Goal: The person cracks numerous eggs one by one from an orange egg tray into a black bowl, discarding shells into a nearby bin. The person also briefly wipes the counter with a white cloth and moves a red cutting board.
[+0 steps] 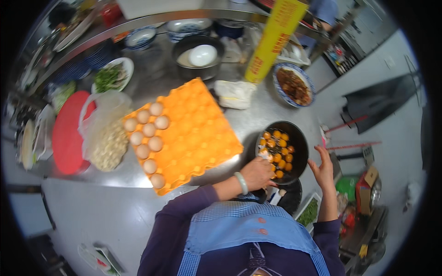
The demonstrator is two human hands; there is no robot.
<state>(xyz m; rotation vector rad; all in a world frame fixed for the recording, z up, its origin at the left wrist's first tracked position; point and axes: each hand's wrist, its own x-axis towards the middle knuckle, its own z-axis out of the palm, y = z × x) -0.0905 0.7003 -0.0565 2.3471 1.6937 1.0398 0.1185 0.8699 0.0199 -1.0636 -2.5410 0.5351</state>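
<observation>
A dark round pot (pixel 303 145) stands at the counter's right edge with several raw yolks (pixel 284 151) in clear egg white. My left hand (pixel 257 172), with a pale bangle at the wrist, is over the pot's near left rim; a whitish piece, perhaps eggshell, shows by its fingertips, but its grip is partly hidden. My right hand (pixel 323 167) is raised just right of the pot, thumb and fingers apart, holding nothing. Left of the pot lies an orange egg tray (pixel 200 127), with several brown eggs (pixel 155 143) in its left part and bare cups elsewhere.
A plastic bag (pixel 107 138) of pale pieces and a red board (pixel 69 138) lie left. Behind are a plate of greens (pixel 127 70), a dark pot with a white bowl (pixel 203 55), a white cloth (pixel 234 95), a yellow box (pixel 276 41) and a dish of food (pixel 294 86).
</observation>
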